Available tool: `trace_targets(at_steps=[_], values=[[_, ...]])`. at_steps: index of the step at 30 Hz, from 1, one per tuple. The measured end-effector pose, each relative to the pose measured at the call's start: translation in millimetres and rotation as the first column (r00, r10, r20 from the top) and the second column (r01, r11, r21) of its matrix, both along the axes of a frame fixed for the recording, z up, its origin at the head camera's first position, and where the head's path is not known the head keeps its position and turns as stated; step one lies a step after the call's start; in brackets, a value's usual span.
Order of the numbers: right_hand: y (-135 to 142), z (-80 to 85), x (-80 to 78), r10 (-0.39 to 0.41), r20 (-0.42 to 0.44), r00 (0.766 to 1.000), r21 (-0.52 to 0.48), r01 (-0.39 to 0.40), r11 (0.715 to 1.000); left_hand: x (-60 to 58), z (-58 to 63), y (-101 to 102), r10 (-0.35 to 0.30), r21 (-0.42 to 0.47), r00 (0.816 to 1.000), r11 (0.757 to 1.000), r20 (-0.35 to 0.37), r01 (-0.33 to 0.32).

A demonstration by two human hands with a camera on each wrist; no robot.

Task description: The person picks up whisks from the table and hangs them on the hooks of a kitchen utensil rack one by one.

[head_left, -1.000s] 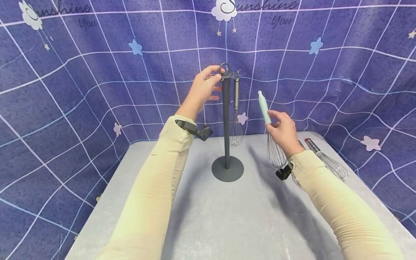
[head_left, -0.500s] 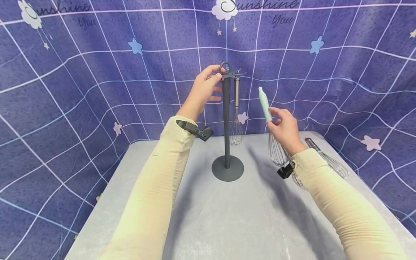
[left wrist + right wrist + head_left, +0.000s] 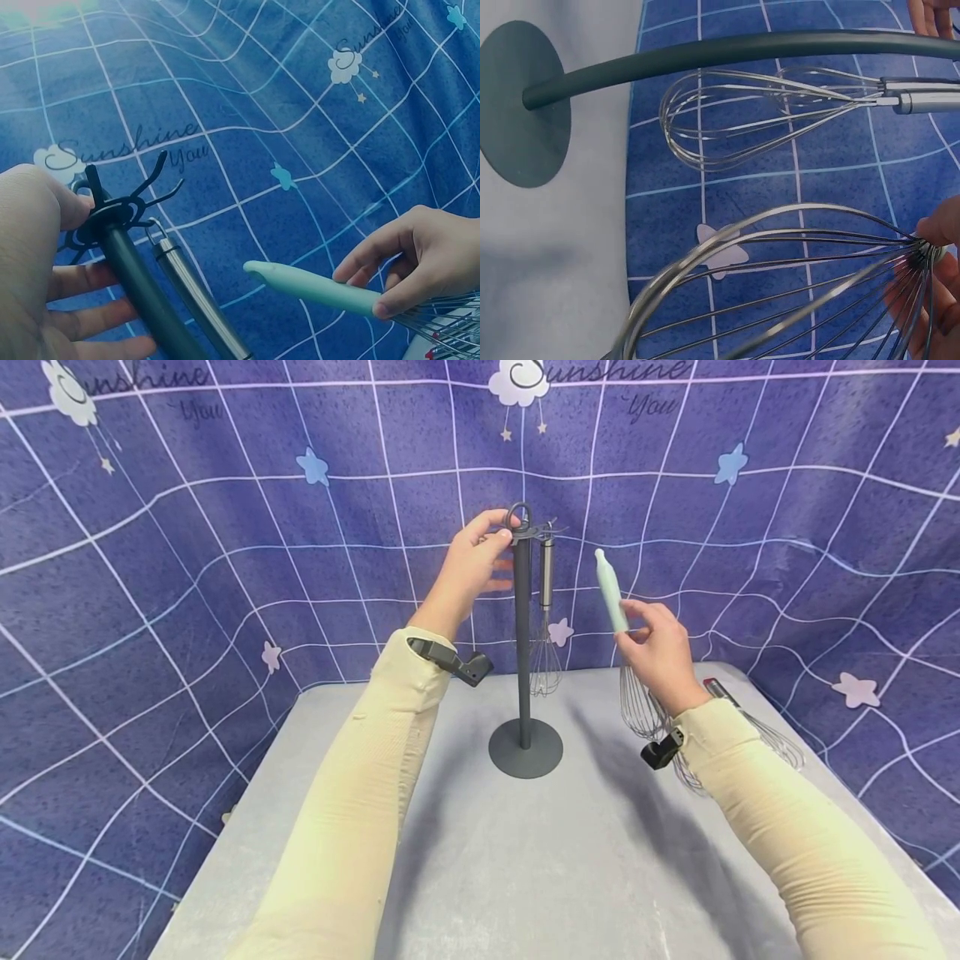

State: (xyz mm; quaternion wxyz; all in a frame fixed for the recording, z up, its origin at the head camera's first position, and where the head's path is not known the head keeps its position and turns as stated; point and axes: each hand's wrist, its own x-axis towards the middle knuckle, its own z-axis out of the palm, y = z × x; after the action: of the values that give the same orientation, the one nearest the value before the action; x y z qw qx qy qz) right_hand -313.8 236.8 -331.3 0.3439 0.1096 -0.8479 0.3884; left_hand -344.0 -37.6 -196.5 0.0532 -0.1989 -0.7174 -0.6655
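A dark grey utensil stand [image 3: 522,652] stands upright on its round base. My left hand [image 3: 474,560] holds its top at the ring and hooks, thumb and forefinger pinching there; the other fingers extend beside the pole in the left wrist view. From a hook hangs a steel-handled whisk [image 3: 547,577], and the right wrist view shows a second whisk [image 3: 919,84] behind it. Right of the stand, my right hand [image 3: 660,652] pinches a whisk with a pale green handle [image 3: 610,589] at the handle's lower end. That whisk is raised, handle up, wires down, apart from the stand.
On the grey table [image 3: 517,860], a whisk with a red-tipped handle [image 3: 722,692] lies at the right, partly behind my right sleeve. Wires [image 3: 686,774] of another whisk show beside that sleeve. A blue-purple patterned cloth [image 3: 375,568] surrounds the table's back and sides.
My right hand has risen slightly with the green-handled whisk and shifted a little right. My left hand and the stand have stayed in place.
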Motion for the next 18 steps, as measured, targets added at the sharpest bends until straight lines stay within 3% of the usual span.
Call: trace_targets(at_steps=[18], values=[[-3.5,9.7,4.1,0.002,-0.060,0.998,-0.001,-0.002,1.000,-1.0,-0.4,1.7,-0.005,0.015,1.000,1.000,0.002,0.005]])
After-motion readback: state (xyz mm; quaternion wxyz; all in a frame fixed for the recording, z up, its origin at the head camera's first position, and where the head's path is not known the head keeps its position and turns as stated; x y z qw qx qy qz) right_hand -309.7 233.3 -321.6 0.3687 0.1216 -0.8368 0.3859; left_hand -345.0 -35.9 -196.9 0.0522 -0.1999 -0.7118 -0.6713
